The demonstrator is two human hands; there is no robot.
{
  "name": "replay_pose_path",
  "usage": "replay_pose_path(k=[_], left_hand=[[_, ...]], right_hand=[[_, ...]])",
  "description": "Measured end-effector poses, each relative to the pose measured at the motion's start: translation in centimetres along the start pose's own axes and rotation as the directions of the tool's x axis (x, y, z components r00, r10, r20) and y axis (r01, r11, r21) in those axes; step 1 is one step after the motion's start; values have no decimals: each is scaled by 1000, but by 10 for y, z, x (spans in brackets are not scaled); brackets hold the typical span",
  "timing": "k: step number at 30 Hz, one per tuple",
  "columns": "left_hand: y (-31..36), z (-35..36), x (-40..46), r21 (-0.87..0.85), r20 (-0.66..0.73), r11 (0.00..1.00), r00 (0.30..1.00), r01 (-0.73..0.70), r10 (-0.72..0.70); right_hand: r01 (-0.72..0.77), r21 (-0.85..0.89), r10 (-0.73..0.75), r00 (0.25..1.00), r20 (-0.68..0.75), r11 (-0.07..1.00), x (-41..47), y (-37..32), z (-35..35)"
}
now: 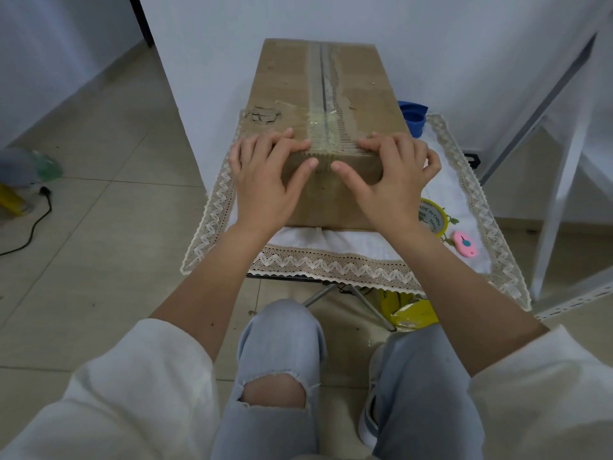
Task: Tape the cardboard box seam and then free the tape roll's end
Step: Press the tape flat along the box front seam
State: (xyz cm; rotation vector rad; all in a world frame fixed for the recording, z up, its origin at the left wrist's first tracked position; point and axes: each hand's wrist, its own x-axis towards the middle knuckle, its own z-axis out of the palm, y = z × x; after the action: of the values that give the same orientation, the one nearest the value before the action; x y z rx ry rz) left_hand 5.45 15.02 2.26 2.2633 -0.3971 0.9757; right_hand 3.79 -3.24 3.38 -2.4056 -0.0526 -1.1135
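Observation:
A long brown cardboard box (285,81) lies on the small cloth-covered table, its centre seam (322,78) running away from me with torn paper and clear tape along it. My left hand (265,174) and my right hand (394,174) both press flat on the box's near top edge, one on each side of the seam, thumbs on the near face. Neither hand holds anything. The tape roll (431,215) lies on the cloth to the right of the box, partly hidden behind my right wrist.
A pink box cutter (465,244) lies near the table's right front corner. A blue object (413,116) sits behind the box's right side. The lace-edged cloth (331,265) overhangs the table. A cable (33,224) and a yellow item lie on the floor at left.

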Motion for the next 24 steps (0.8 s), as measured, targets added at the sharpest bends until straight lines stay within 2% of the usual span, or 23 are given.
replay_pose_path(k=[5, 18, 24], left_hand=[[10, 8, 2, 54, -54, 992, 993, 111, -108], [4, 3, -6, 84, 42, 996, 999, 21, -25], [5, -2, -9, 179, 121, 984, 993, -17, -5]], right_hand=[[-68, 33, 69, 997, -37, 997, 3, -4, 6], [60, -75, -55, 996, 67, 995, -6, 7, 1], [87, -112, -79, 995, 68, 990, -8, 8, -1]])
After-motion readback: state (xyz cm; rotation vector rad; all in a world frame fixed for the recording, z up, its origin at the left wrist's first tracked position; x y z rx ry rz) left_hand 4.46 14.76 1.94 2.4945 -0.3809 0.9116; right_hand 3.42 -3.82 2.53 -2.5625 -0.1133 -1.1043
